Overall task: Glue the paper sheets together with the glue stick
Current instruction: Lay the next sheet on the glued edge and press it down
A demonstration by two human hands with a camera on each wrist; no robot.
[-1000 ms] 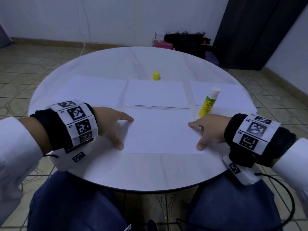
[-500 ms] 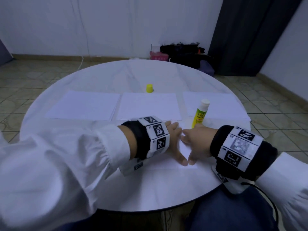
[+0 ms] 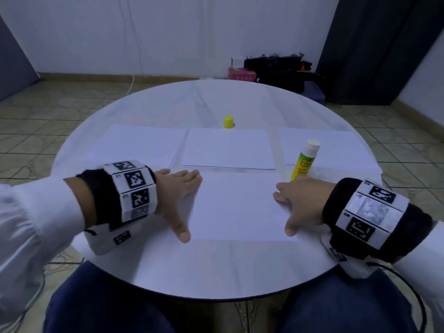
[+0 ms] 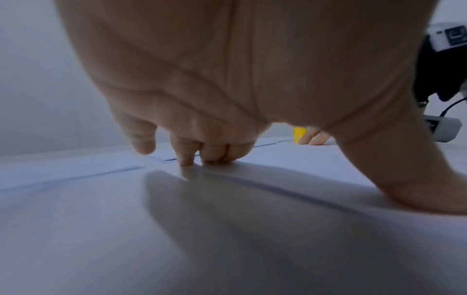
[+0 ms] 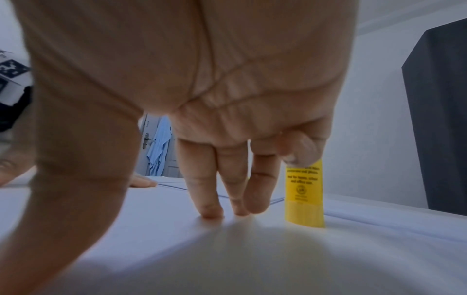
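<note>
A white paper sheet (image 3: pixel 237 205) lies on the near middle of the round table. My left hand (image 3: pixel 179 195) presses flat on its left edge, fingertips (image 4: pixel 187 161) and thumb down. My right hand (image 3: pixel 296 205) presses on its right edge, fingers (image 5: pixel 209 209) spread on the paper. The yellow glue stick (image 3: pixel 304 159) stands upright and uncapped just behind my right hand, its body (image 5: pixel 304 195) beside my little finger. Its yellow cap (image 3: pixel 228 122) sits farther back. Neither hand holds anything.
Three more white sheets lie in a row behind: left (image 3: pixel 137 143), middle (image 3: pixel 228 149) and right (image 3: pixel 331 150). The white table's (image 3: pixel 216 270) near edge is close to my lap. Dark bags (image 3: pixel 281 70) and a pink box sit on the floor beyond.
Half a second ago my left hand was across by the right hand at the sheet's right side. It has slid back to the left edge. The right hand stayed on the right edge.
</note>
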